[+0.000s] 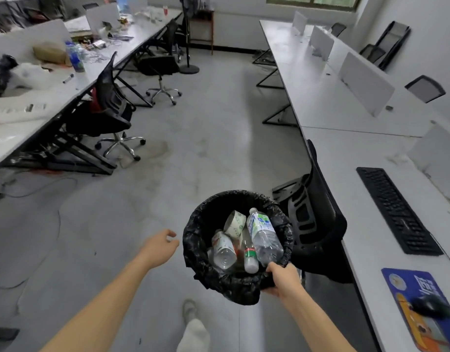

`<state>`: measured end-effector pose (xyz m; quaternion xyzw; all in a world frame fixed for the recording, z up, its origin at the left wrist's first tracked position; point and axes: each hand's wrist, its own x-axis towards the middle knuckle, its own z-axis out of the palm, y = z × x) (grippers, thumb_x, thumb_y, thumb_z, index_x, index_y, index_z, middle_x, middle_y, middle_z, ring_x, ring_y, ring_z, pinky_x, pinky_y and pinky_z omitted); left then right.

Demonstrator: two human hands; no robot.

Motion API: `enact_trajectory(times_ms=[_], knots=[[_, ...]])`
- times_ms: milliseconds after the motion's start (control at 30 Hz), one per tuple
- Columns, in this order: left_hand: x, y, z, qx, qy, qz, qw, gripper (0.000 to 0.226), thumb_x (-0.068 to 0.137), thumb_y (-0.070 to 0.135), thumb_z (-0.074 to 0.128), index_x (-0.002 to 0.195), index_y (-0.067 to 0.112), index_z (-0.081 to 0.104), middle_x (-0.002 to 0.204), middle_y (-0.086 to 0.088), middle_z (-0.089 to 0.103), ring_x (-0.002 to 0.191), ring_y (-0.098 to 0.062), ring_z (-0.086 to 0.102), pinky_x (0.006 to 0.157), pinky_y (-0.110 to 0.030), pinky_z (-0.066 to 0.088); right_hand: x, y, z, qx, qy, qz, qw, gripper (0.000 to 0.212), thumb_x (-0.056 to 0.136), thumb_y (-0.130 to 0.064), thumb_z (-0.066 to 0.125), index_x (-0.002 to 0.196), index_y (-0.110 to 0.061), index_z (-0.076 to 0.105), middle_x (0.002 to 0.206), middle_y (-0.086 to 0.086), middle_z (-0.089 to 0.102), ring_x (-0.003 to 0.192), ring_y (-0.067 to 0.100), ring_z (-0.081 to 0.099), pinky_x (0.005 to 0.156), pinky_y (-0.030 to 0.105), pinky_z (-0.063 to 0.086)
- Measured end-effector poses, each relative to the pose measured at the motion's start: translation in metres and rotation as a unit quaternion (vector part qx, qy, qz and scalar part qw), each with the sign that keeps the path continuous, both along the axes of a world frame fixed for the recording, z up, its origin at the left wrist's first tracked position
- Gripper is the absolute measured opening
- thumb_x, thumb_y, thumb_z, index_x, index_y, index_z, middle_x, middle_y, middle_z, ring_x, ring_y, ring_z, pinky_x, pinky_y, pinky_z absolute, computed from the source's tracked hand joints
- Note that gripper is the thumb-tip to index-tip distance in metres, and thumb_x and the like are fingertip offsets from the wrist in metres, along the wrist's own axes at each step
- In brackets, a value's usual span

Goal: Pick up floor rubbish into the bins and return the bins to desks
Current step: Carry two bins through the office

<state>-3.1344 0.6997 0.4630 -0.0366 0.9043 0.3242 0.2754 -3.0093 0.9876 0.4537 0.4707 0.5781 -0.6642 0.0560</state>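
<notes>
A round bin (196,240) lined with a black plastic bag hangs above the grey floor, held at its near rim by my right hand (282,278). Inside it lie clear plastic bottles (263,237) and a paper cup (234,223). My left hand (160,246) floats just left of the bin, empty, fingers loosely curled and apart, not touching it.
A black office chair (312,224) stands right beside the bin, pushed against the right desk (366,224) with a keyboard (396,212), mouse (431,306) and mouse pad. The left desk (53,97) is cluttered, with chairs (109,110) and floor cables beside it. The aisle runs ahead.
</notes>
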Motion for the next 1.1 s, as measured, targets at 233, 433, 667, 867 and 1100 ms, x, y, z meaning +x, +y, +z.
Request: enact_trajectory(times_ms=[233, 433, 667, 867, 1100], knots=[[-0.188, 0.063, -0.025, 0.071, -0.065, 0.014, 0.995, 0.029, 0.098, 0.037, 0.045, 0.092, 0.01, 0.051, 0.082, -0.014, 0.057, 0.072, -0.024, 0.052, 0.057, -0.026, 0.035, -0.176, 0.032, -0.01, -0.016, -0.019, -0.01, 1.0, 0.033, 0.079, 0.003, 0.057, 0.111, 0.0, 0.051, 0.111, 0.024, 0.061, 0.093, 0.038, 0.065, 0.056, 0.046, 0.06], [-0.337, 0.11, -0.014, 0.053, -0.058, -0.022, 0.997, 0.021, 0.095, 0.033, 0.049, 0.084, 0.015, 0.051, 0.077, -0.009, 0.056, 0.067, -0.023, 0.054, 0.06, -0.029, 0.043, -0.302, 0.064, 0.009, -0.013, -0.009, -0.024, 1.0, 0.014, 0.086, 0.004, 0.052, 0.092, -0.008, 0.052, 0.091, 0.015, 0.062, 0.081, 0.031, 0.065, 0.046, 0.032, 0.052], [-0.495, 0.175, -0.041, 0.038, -0.068, -0.014, 0.997, 0.018, 0.094, 0.03, 0.047, 0.085, 0.015, 0.046, 0.073, -0.008, 0.047, 0.066, -0.021, 0.043, 0.055, -0.027, 0.037, -0.463, 0.127, -0.025, -0.017, -0.024, -0.028, 0.999, 0.027, 0.08, 0.002, 0.052, 0.106, -0.002, 0.057, 0.1, 0.021, 0.066, 0.091, 0.037, 0.067, 0.071, 0.06, 0.059], [-0.608, 0.222, -0.067, -0.015, -0.075, -0.014, 0.997, 0.031, 0.098, 0.033, 0.044, 0.074, 0.014, 0.041, 0.063, -0.006, 0.047, 0.06, -0.023, 0.046, 0.057, -0.028, 0.035, -0.596, 0.183, -0.057, -0.036, -0.056, 0.002, 0.998, 0.022, 0.081, 0.003, 0.049, 0.097, -0.008, 0.059, 0.096, 0.018, 0.067, 0.084, 0.032, 0.064, 0.073, 0.057, 0.06], [-0.712, 0.251, -0.096, -0.058, -0.117, -0.026, 0.991, 0.034, 0.099, 0.033, 0.043, 0.072, 0.012, 0.043, 0.065, -0.005, 0.055, 0.057, -0.022, 0.048, 0.056, -0.029, 0.038, -0.72, 0.224, -0.078, -0.055, -0.093, 0.017, 0.994, 0.026, 0.084, 0.003, 0.047, 0.101, -0.012, 0.058, 0.1, 0.015, 0.065, 0.087, 0.03, 0.064, 0.059, 0.04, 0.059]])
